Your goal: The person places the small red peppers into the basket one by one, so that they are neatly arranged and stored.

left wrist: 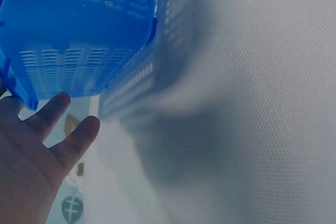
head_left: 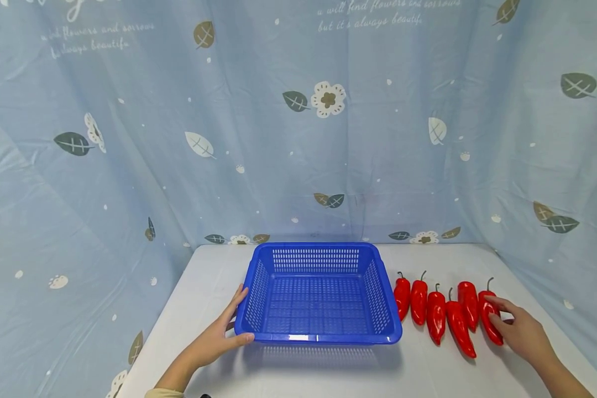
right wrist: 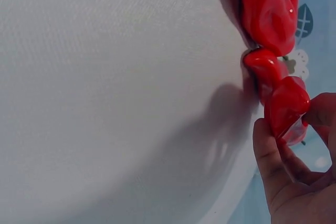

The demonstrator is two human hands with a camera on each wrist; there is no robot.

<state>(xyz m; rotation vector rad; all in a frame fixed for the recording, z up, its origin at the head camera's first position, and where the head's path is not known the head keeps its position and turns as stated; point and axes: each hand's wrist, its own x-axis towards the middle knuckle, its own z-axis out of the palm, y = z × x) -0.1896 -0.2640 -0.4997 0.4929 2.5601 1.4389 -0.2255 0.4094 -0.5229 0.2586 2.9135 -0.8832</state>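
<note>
A blue plastic basket (head_left: 317,338) with slotted sides stands on the table. My left hand (head_left: 214,337) spans its near left corner, thumb on the front rim and fingers along the left side. In the left wrist view the visible fingers of that hand (left wrist: 37,156) are straight and spread. Several glossy red peppers lie in a row right of the basket. My right hand (head_left: 522,331) pinches the rightmost red pepper (head_left: 487,312) between thumb and fingers. In the right wrist view this pepper (right wrist: 286,103) shows end-on, with other peppers (right wrist: 270,11) beyond it.
The other red peppers (head_left: 435,318) lie between the basket and my right hand, the leftmost one (head_left: 402,296) close against the basket's right side. A white cloth covers the table (head_left: 328,381). Blue patterned curtain (head_left: 258,166) hangs behind and along both sides.
</note>
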